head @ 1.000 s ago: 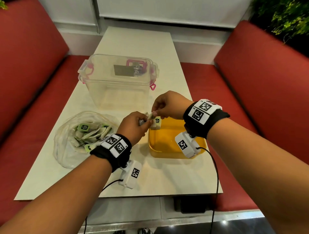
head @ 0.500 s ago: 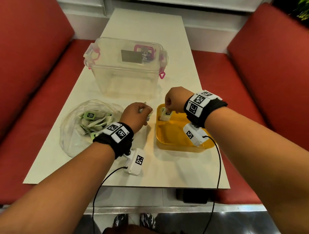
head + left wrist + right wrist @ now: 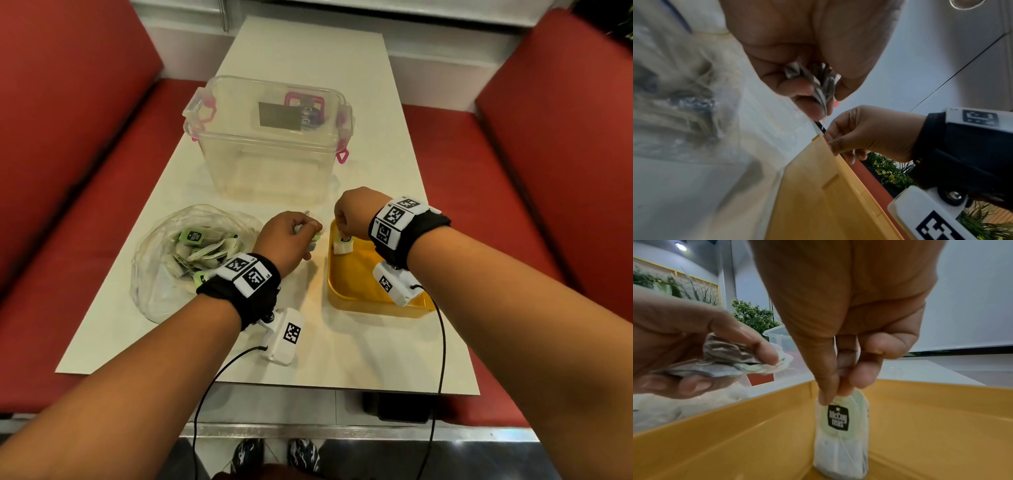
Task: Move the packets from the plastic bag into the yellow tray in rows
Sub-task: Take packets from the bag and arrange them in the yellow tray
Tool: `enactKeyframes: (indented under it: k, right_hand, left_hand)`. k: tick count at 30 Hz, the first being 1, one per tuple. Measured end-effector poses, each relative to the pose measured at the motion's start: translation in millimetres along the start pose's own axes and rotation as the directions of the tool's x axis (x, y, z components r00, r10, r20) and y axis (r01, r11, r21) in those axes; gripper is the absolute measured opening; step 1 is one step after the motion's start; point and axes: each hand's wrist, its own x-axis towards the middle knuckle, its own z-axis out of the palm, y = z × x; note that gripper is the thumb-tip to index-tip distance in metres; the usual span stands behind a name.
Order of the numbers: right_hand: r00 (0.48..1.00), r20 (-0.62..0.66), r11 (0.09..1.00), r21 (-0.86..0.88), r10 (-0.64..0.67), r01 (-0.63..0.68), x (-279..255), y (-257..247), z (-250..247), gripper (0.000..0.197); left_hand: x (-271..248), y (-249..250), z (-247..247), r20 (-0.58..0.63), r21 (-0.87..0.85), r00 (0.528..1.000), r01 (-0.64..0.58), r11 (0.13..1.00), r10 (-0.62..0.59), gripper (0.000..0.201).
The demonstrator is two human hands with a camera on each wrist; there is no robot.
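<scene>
A packet (image 3: pixel 841 431), a white tea bag with a pale green tag printed "McCoy teas", was held upright in the yellow tray (image 3: pixel 356 284) by the right hand (image 3: pixel 356 212), its top pinched between the thumb and the fingertips (image 3: pixel 861 376) and its lower end touching the tray floor near the tray's far left corner. The tray was seen standing at the near right part of the tabletop (image 3: pixel 308 58), close to the right edge. A small crumpled bunch of packets (image 3: pixel 731 358) was clutched in the left hand (image 3: pixel 284 240), the fingers curled round it, and the hand was held above the tabletop just beside the tray's left wall, between the tray and the plastic bag (image 3: pixel 161 274). The clear bag was seen lying open toward the near left edge of the tabletop, with a loose heap of further packets (image 3: pixel 202 250) inside it, some with green tags turned up. A clear lidded storage box (image 3: pixel 270 137) with pink latches was set behind both hands, toward the middle of the tabletop. Black bands with printed square markers and white camera units were worn on both wrists. Red cushioned benches (image 3: pixel 68 137) were seen on either side.
</scene>
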Motion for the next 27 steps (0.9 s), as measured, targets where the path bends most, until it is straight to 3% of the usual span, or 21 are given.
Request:
enactKeyframes:
  k: [9,14,17,21,27]
  right_hand:
    - [0.998,-0.057,0.998,0.066,0.023,-0.020,-2.0,3.7,1.3,0.015]
    - [0.986,-0.168,0.986,0.165,0.012,0.016,-14.0,8.6,-8.8,0.017]
    - [0.976,-0.218,0.946,0.314,-0.005,0.075,-26.0,6.8,-18.6,0.021]
    - [0.987,-0.132,0.883,0.448,-0.091,0.142,-37.9,-1.5,-25.6,0.024]
    - [0.989,-0.144,0.783,0.611,-0.034,0.116,-50.4,0.4,-24.7,0.017]
  left_hand:
    - [-6.2,3.0,-1.6,0.038,0.008,0.999,0.004,1.000,-0.004,0.026]
    - [-9.0,3.7,-0.6,0.040,-0.005,0.999,-0.009,1.000,0.009,0.005]
    - [-10.3,6.9,0.8,0.038,-0.046,0.999,-0.019,0.999,0.021,0.019]
    - [-11.8,11.2,3.0,0.060,-0.065,0.997,-0.046,0.997,0.050,0.027]
    - [-14.8,11.7,4.0,0.091,-0.081,0.993,-0.073,0.994,0.080,0.033]
